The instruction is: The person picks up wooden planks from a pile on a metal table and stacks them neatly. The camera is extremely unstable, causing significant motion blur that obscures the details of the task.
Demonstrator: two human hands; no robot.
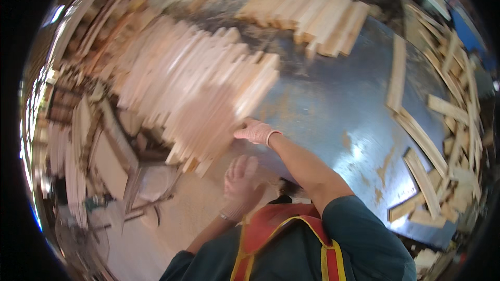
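A wide row of pale wooden strips [198, 83] lies side by side, left of centre, with ragged ends. My right hand [255, 131], in a pale knitted glove, reaches to the right edge of this row. Its fingertips appear to touch the outermost strip, with thumb and fingers apart and no strip visibly gripped. Closer to my body, my left hand [242, 184], gloved too, hovers near the strips' near ends. Motion blurs it somewhat, but its fingers look extended and nothing shows in them.
The strips lie partly on a dark, dusty metal tabletop [323, 109]. Another bundle of strips [307, 10] rests at its far side. Loose offcuts [422, 182] and a heap of scrap wood [463, 104] line the right edge. Boards [109, 164] lean at left.
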